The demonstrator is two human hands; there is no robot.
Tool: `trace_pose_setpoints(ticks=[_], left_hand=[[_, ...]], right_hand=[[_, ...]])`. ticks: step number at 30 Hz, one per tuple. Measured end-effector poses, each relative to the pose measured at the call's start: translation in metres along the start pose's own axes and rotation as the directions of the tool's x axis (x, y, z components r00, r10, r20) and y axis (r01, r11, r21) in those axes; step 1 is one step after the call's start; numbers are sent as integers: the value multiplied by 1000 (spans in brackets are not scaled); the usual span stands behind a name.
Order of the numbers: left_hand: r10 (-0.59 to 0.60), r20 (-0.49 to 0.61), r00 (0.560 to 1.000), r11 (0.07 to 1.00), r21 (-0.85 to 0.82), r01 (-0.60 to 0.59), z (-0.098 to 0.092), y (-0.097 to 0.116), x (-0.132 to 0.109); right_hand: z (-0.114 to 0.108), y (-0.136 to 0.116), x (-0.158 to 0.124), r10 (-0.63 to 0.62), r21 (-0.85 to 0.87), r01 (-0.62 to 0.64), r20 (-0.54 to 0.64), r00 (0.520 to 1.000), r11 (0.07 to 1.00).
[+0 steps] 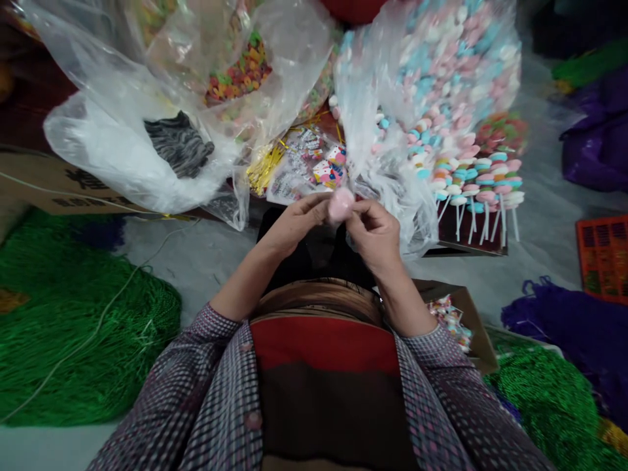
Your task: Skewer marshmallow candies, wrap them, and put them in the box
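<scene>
Pink candy [341, 205], blurred, just before tabletop [445, 237]; left hand [304, 222] and right hand [375, 229] narrowed, pinching it from opposite sides; light, even pressure probably best, lest candy dent; right hand needs clearance from candy skewers [485, 180] overhanging edge.

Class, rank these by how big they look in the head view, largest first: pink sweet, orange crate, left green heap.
1. Left green heap
2. Orange crate, cut off by the picture's edge
3. Pink sweet

Dark characters printed on the cardboard box [44, 167] are too unclear to read.
</scene>
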State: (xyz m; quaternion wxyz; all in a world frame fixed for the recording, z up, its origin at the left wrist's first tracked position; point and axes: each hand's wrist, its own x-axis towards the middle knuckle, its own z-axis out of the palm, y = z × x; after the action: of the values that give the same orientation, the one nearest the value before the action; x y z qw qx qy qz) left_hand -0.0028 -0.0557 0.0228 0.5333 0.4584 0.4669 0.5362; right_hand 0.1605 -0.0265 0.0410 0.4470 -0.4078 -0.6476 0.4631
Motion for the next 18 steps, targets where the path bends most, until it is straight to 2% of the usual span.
trace_pose_setpoints(ticks=[4, 7, 9, 11, 13, 14, 16, 17, 18], left_hand=[[98, 116, 988, 995, -11, -97, 3, 7, -4], [226, 209, 952, 962, 106, -251, 9, 12, -6], [303, 280, 911, 884, 274, -378, 16, 13, -8], [340, 359, 869, 763, 435, -478, 26, 12, -11], [358, 426, 831, 671, 502, -546, 35, 9, -14], [371, 447, 814, 652, 498, -571, 37, 7, -12], [402, 429, 809, 662, 475, -580, 32, 2, -2], [409, 384, 828, 680, 476, -557, 25, 0, 8], [398, 301, 867, 706, 503, -499, 15, -1, 21]], right_hand=[[-13, -1, -2, 185, 172, -191, 52, 981, 966], [-26, -3, -3, 294, 366, -327, 144, 945, 871], [-35, -3, -5, 355, 431, -414, 214, 910, 802], [-45, 0, -10, 414, 437, -488, 258, 873, 755], [-57, 3, -17, 458, 435, -533, 272, 846, 726], [-64, 6, -23, 470, 442, -539, 265, 842, 717], [-83, 12, -37, 487, 455, -538, 234, 841, 710], [-95, 16, -46, 503, 453, -538, 207, 839, 710], [-108, 20, -56, 527, 441, -544, 173, 832, 714]])
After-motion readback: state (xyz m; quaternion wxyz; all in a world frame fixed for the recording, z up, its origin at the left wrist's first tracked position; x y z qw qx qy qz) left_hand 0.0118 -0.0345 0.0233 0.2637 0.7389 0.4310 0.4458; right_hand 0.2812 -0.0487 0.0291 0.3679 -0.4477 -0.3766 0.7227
